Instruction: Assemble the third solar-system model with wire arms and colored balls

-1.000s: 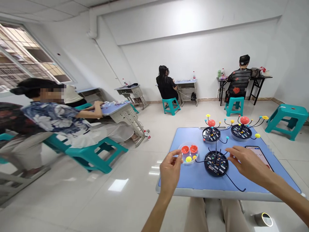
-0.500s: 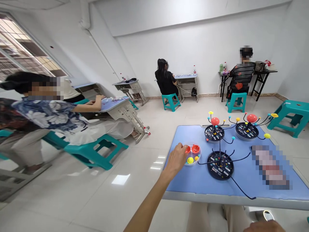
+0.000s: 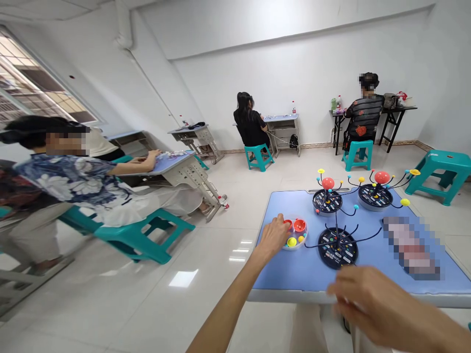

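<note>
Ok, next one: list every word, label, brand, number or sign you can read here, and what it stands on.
No text reads with certainty.
Near black base: white printing, too small and blurred.
Left far base and right far base: tiny white printing, unreadable.
Phone: pixelated, nothing readable.
Bottle on the floor: label too small.

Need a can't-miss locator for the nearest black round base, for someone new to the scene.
Find the blue-topped desk in front of the camera wearer. On it, just right of the clear round tray, sits the black round base with thin dark arms. Unlike the two models behind it, it has no big red ball on top.
</note>
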Motion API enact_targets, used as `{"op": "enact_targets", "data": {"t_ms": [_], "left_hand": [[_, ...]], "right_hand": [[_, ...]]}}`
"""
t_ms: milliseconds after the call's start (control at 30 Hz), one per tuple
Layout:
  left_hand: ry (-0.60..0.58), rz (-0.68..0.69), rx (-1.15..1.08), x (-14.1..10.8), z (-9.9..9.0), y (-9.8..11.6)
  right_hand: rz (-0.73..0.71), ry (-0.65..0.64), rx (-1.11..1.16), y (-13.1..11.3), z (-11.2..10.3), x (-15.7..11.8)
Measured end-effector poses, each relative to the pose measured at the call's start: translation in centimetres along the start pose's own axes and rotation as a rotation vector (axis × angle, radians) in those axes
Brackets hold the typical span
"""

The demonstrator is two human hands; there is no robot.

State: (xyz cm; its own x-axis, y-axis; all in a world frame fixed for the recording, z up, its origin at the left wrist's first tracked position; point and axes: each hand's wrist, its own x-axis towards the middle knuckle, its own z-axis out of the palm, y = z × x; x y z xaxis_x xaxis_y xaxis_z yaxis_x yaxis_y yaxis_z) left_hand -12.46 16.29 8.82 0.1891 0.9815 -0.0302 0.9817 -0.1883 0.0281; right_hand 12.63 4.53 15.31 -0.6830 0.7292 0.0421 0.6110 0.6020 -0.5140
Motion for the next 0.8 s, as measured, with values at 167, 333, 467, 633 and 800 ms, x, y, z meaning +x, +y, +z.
{"op": "enact_targets", "data": {"t_ms": [167,333,467,633,800], "left_hand": [[0.084,0.000,-0.120,-1.2,-0.4,-0.6],[0.325,-0.013,-0.714,-2.7,-0.1,-1.9],[0.378,-0.107,-1.175,-4.2,-0.2,-2.0],[0.328,-0.194,-1.493,-6.0,-1.1,-1.8],[0.400,-0.215,-1.580,-6.9,-2.0,-2.2]], "right_hand": [[-0.114,-0.077,-0.490,0.3,-3.2,11.7],[-0.140,-0.223,-0.661,2.8,0.0,18.5],[-0.139,-0.266,-0.657,3.8,2.5,19.8],[-0.087,-0.246,-0.570,4.0,2.3,20.5],[-0.036,-0.054,-0.339,3.1,-2.3,20.9]]}}
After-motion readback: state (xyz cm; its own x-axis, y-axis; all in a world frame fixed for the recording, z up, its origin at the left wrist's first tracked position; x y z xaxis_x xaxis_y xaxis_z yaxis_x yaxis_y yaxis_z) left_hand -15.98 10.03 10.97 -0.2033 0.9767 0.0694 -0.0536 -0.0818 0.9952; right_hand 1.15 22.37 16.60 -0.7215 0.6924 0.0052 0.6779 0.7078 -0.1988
